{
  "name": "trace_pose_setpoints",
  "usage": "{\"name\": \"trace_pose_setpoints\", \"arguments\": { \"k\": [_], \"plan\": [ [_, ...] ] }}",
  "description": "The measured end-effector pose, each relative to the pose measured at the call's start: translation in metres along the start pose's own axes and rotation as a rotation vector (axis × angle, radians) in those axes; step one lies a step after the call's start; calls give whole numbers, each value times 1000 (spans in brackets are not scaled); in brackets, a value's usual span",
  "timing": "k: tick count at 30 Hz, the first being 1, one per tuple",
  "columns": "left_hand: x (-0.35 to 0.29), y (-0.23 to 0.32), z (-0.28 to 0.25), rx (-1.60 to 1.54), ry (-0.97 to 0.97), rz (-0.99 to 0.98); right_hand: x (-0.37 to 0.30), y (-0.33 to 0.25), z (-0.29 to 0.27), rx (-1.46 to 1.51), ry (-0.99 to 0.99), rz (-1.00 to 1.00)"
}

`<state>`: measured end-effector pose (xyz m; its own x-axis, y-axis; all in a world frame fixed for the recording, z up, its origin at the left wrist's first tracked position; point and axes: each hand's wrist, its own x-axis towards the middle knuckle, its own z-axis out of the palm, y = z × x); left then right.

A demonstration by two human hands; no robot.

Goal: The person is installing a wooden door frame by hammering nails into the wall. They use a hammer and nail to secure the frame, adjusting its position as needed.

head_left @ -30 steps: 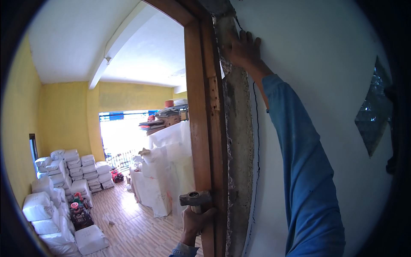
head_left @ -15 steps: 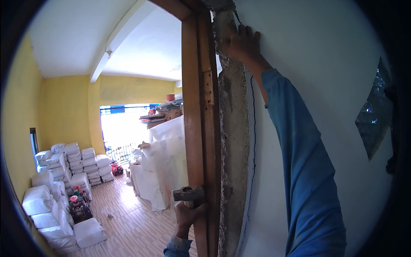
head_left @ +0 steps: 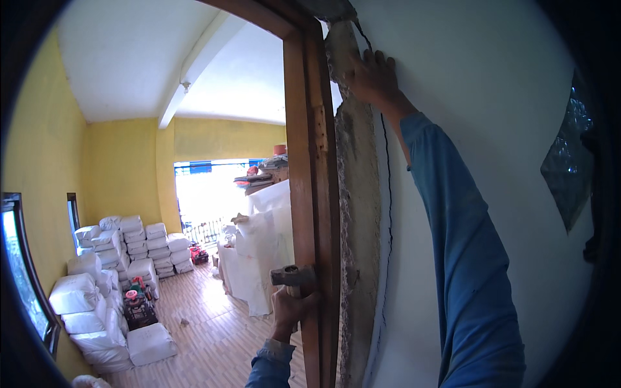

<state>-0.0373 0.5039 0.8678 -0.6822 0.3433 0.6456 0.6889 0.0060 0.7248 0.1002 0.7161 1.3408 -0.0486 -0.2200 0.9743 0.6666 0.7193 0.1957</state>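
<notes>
My left hand (head_left: 290, 313) is closed round the handle of a hammer just below its metal head (head_left: 293, 277). Hand and hammer rest against the brown wooden door frame (head_left: 312, 220). High up on the right, my right hand (head_left: 375, 79) lies with fingers outstretched on the broken edge of the wall, where rough bare concrete (head_left: 359, 187) meets the white wall face (head_left: 440, 97). Nothing shows in it, though its thumb side is partly hard to see. A dark crack (head_left: 389, 194) runs down the wall below that hand.
Through the doorway, white sacks (head_left: 84, 301) are stacked along the yellow wall (head_left: 119, 155). A dark machine with red parts (head_left: 138, 307) stands among them on the wood-patterned floor (head_left: 207, 343). White sheeting (head_left: 259, 252) covers a pile behind the frame. A shiny dark diamond-shaped panel (head_left: 568, 158) is at far right.
The view has shifted so that the room appears farther right, and a window shows at left. My left hand still holds the hammer at the frame; my right hand remains on the wall edge.
</notes>
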Motion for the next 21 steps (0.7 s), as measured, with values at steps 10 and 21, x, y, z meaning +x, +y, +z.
{"name": "trace_pose_setpoints", "arguments": {
  "k": [10,21],
  "plan": [
    [0,-2,3,-53,27,43,-45,-18,-27,231,49,43],
    [-15,8,-5,-521,-35,-18,-349,-110,-91,1062,-160,46]
  ]
}}
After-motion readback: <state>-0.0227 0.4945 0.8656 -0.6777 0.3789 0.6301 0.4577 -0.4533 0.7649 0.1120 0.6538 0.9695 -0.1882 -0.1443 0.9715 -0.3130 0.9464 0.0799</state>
